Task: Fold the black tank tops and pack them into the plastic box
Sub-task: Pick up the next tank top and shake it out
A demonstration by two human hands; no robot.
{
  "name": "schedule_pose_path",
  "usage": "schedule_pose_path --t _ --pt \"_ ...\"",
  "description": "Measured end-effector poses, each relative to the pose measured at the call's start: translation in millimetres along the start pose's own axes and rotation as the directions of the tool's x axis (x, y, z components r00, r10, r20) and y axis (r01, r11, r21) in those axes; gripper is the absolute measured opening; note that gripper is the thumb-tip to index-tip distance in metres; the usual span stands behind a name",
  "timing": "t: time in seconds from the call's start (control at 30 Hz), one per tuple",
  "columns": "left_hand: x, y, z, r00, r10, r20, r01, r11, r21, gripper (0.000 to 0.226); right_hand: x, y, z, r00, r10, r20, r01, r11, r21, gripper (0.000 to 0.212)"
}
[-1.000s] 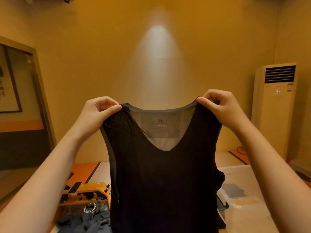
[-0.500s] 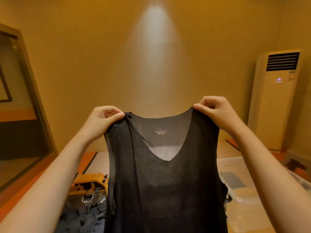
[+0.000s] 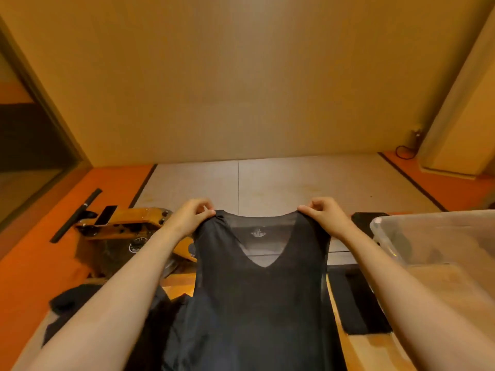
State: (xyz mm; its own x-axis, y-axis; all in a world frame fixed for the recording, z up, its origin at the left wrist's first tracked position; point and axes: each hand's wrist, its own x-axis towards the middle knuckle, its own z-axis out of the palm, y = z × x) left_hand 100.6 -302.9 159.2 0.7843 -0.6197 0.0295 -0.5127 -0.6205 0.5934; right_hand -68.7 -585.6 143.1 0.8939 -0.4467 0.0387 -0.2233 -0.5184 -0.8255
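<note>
Together, left hand [image 3: 191,218] and right hand [image 3: 328,218] each pinch a strap of the sheer, V-necked black tank top [image 3: 257,303].

Tank top [image 3: 257,303] in my fingers [image 3: 308,209]: thin black cloth, matt, sheer enough at the neck to show through. Box [image 3: 434,236]: cloudy see-through plastic, smooth, faint shine on the rim. Surface [image 3: 375,353]: bare wood, smooth. Floor [image 3: 294,183]: pale matt tiles.

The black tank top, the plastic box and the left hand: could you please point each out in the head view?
black tank top [image 3: 257,303]: head view, on the front panel below the V-neck.
plastic box [image 3: 442,242]: head view, on its translucent wall.
left hand [image 3: 190,217]: head view, on the back of the hand.
</note>
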Motion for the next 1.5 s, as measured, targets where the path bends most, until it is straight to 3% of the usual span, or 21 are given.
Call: schedule_pose_path --t 0.23,0.5,0.6,0.7,1.07,1.2,1.3,1.5 --pt "62.2 -59.0 71.5 0.997 -0.034 0.076 0.028 0.997 0.079 0.01 68.5 82.5 50.5 0.996 0.092 0.007 -0.09 0.989 -0.117 0.036" --pt "93.3 -97.2 115.0 0.987 -0.104 0.121 0.06 0.945 0.321 0.016 110.8 126.8 90.1 0.984 0.173 0.032 -0.153 0.931 -0.333 0.03" --pt "86.9 -114.5 137.5 0.987 -0.098 0.127 0.058 0.956 0.289 0.017 103.2 144.9 111.0 0.983 0.183 -0.011 -0.17 0.885 -0.434 0.023" --pt "68.9 -128.8 156.7 0.989 -0.088 0.118 0.051 0.957 0.286 0.029 88.8 160.0 129.1 0.991 0.135 0.005 -0.117 0.875 -0.47 0.031" --pt "-112.1 -97.6 223.1 0.987 -0.15 0.055 0.139 0.977 0.16 0.055 -84.3 141.4 168.7 0.999 -0.035 0.034 0.047 0.892 -0.45 0.04" --pt "-186.5 -86.8 238.1 0.991 -0.107 0.074 0.092 0.978 0.188 0.082 -170.8 129.9 175.9 1.0 0.014 0.009 -0.008 0.875 -0.484 0.046" --pt "-239.6 -87.1 244.8 0.98 -0.122 0.157 0.073 0.956 0.285 0.065 -228.4 132.7 182.4 0.997 0.08 -0.004 -0.07 0.843 -0.534 0.048" --pt "-304.7 -97.7 260.5 0.974 -0.142 0.176 0.066 0.923 0.379 0.059 -304.6 157.8 185.3 0.959 0.282 0.01 -0.205 0.72 -0.663 0.056"
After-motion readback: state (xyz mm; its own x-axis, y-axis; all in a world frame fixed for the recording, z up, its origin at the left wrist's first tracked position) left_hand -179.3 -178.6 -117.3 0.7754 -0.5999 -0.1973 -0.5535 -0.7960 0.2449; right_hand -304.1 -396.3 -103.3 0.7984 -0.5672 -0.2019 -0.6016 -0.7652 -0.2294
